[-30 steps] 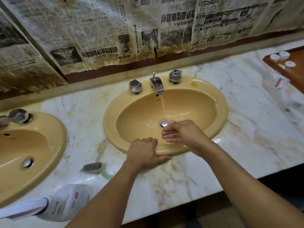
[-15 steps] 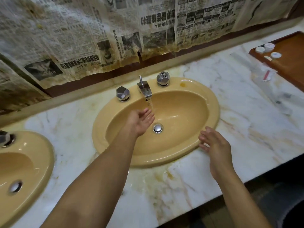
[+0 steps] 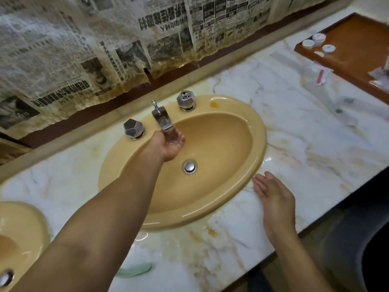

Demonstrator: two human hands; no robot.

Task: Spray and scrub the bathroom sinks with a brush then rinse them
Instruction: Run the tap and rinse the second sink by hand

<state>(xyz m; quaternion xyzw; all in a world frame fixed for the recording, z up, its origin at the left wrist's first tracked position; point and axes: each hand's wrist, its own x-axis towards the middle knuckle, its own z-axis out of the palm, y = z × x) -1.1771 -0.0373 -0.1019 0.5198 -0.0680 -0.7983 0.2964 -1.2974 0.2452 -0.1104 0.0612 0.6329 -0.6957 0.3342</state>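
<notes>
A yellow oval sink [image 3: 242, 127] is set in the marble counter [image 3: 315, 144], with a chrome drain plug [image 3: 190, 166] at its bottom. Water runs from the chrome tap [image 3: 163, 119], which stands between two faceted knobs [image 3: 133, 128] [image 3: 185, 100]. My left hand [image 3: 171, 145] is cupped palm-up under the stream, empty. My right hand [image 3: 273, 199] lies flat and open on the counter just right of the sink rim. A pale green brush handle [image 3: 134, 269] shows on the counter under my left forearm; its head is hidden.
A second yellow sink [image 3: 25, 228] is at the lower left. A brown tray [image 3: 357, 49] with small white lids sits at the back right, with clear wrappers [image 3: 317, 77] beside it. Stained newspaper [image 3: 126, 49] covers the wall behind. The counter's front edge runs diagonally at the lower right.
My left hand left the sink's front rim and went up under the running tap. My right hand came out of the basin and settled on the counter at the right.
</notes>
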